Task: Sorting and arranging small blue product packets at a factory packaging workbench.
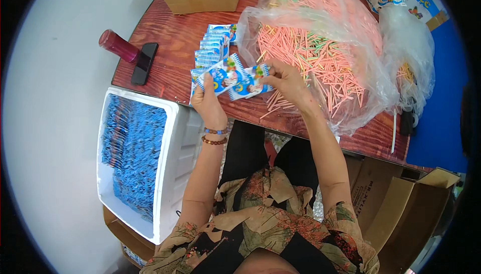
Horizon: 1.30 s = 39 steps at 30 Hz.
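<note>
Left hand (208, 104): grip grasping fanned sachets (224, 75) (fingers hidden beneath).
Right hand (286, 81): pinches sachet corner.
Straws (310, 56): at 1 o'clock, blurred by bag (401, 48).

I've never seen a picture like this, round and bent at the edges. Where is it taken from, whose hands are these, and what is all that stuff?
There is no machine here. A wide-angle camera worn on a person's head looks down at their own bare hands, which bends the edges. The left hand holds a fan of small blue-and-white packets; the right hand pinches one of them. On the reddish wooden table lie a clear bag of pink sticks, more packets in a row, a dark phone and a red bottle. Left of the person's knees stands a white foam box full of blue packets.
</note>
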Each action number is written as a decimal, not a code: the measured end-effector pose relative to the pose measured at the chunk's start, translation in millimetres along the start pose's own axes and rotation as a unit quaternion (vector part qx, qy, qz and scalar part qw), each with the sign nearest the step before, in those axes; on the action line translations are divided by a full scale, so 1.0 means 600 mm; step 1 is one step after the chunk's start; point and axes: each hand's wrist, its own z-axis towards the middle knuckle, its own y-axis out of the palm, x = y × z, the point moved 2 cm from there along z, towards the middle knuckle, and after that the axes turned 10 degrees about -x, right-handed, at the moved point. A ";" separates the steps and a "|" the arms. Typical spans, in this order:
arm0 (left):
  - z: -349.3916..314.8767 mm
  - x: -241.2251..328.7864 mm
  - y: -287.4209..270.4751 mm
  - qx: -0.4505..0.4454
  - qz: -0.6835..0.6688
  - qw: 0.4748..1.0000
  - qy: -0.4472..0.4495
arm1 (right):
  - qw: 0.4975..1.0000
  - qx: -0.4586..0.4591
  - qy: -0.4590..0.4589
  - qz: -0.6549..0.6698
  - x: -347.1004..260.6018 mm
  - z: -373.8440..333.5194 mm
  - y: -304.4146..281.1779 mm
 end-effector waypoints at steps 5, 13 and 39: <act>-0.019 -0.003 -0.014 -0.022 -0.048 0.998 -0.045 | 0.912 0.177 -0.157 -0.334 -0.013 -0.014 -0.024; -0.084 -0.003 0.034 -0.158 -0.059 0.975 -0.144 | 0.969 0.037 -0.062 0.238 -0.003 -0.066 0.022; -0.128 -0.021 0.009 -0.108 0.005 0.981 -0.162 | 0.980 0.063 0.039 0.186 0.032 -0.121 0.071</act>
